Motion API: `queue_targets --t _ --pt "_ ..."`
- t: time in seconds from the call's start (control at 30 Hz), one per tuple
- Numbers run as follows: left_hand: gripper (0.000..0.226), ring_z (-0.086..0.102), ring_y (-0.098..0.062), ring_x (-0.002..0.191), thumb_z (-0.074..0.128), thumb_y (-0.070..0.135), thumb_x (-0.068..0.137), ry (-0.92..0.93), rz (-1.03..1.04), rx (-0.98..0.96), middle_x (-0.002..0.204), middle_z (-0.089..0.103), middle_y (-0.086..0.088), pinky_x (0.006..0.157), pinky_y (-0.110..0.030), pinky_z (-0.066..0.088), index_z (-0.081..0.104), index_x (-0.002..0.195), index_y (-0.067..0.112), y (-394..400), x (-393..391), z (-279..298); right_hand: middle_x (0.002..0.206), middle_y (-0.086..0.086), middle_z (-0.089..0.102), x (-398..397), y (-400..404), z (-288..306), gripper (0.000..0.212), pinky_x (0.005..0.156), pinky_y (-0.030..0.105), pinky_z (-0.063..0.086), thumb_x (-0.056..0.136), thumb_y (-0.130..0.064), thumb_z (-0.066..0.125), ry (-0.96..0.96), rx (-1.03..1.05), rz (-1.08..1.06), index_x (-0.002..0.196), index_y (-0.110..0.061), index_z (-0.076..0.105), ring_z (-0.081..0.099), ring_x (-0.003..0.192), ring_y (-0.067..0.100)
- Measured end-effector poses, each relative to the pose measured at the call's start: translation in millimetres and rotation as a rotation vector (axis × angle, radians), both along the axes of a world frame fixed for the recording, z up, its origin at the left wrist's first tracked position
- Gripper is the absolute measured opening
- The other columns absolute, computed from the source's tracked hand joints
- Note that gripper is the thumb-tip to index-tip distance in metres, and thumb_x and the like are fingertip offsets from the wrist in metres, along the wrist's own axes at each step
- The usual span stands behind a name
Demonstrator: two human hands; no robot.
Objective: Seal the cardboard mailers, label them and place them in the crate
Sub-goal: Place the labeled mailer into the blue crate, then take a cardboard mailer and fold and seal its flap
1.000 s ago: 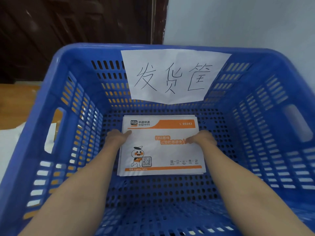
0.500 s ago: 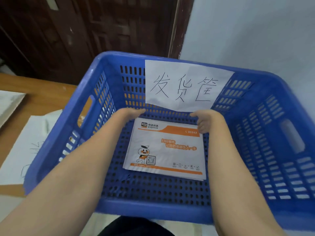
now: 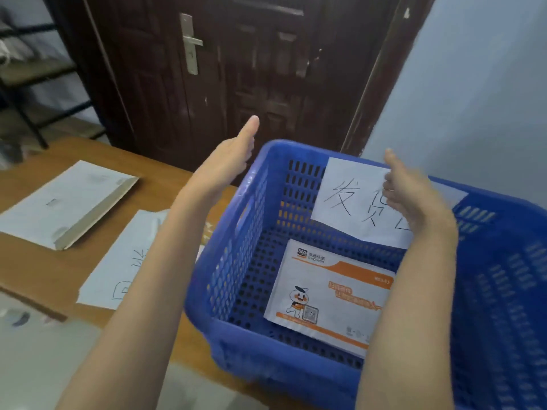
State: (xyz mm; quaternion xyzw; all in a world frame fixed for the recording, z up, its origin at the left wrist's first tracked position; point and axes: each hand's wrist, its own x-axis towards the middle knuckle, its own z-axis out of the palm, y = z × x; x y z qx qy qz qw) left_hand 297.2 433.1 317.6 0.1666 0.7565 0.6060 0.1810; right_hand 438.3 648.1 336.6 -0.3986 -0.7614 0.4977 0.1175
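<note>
A white and orange express mailer (image 3: 331,294) lies flat on the floor of the blue perforated crate (image 3: 236,255). Both my hands are raised above the crate and hold nothing. My left hand (image 3: 231,155) hovers over the crate's left rim with straight fingers. My right hand (image 3: 405,184) hangs in front of the handwritten paper sign (image 3: 346,199) on the crate's far wall, fingers relaxed. A stack of white mailers (image 3: 65,202) rests on the wooden table (image 3: 38,267) to the left.
A handwritten paper sheet (image 3: 118,261) lies on the table beside the crate. A dark wooden door (image 3: 236,69) stands behind the table, a pale wall (image 3: 473,99) behind the crate. A metal rack (image 3: 29,84) is at far left.
Both hands let go of the mailer in the crate and rose out of it, empty. The view has swung up and left, showing the table and door.
</note>
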Motion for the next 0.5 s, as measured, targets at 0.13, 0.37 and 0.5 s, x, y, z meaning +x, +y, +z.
queue_targets --t 0.13,0.37,0.5 --pt "0.072 0.029 -0.01 0.142 0.02 0.064 0.095 0.063 0.154 0.083 0.156 0.029 0.004 0.119 -0.036 0.02 0.025 0.152 0.019 -80.7 -0.6 22.3 0.074 0.003 0.056 -30.5 -100.4 22.6 0.05 0.069 0.031 0.037 0.098 -0.052 0.031 0.327 0.168 -0.05 0.08 -0.014 0.057 0.054 0.07 0.013" --pt "0.073 0.027 -0.01 0.142 0.014 0.063 0.096 0.078 0.34 0.14 0.156 0.028 0.004 0.12 -0.038 0.017 0.024 0.152 0.017 -242.8 -34.5 7.8 0.144 -0.003 0.047 -97.9 -253.9 13.8 0.057 0.114 0.028 0.031 0.1 -0.049 0.031 0.609 0.004 0.033 0.142 -0.013 0.042 0.042 0.132 0.005" --pt "0.074 0.027 -0.007 0.142 0.016 0.065 0.095 0.022 0.439 0.091 0.157 0.027 0.006 0.12 -0.036 0.017 0.021 0.153 0.019 -321.0 -53.7 -25.8 0.143 -0.003 0.049 -141.8 -318.1 -14.0 0.056 0.114 0.031 0.032 0.1 -0.05 0.031 0.563 -0.018 0.093 0.141 -0.014 0.045 0.044 0.131 0.006"
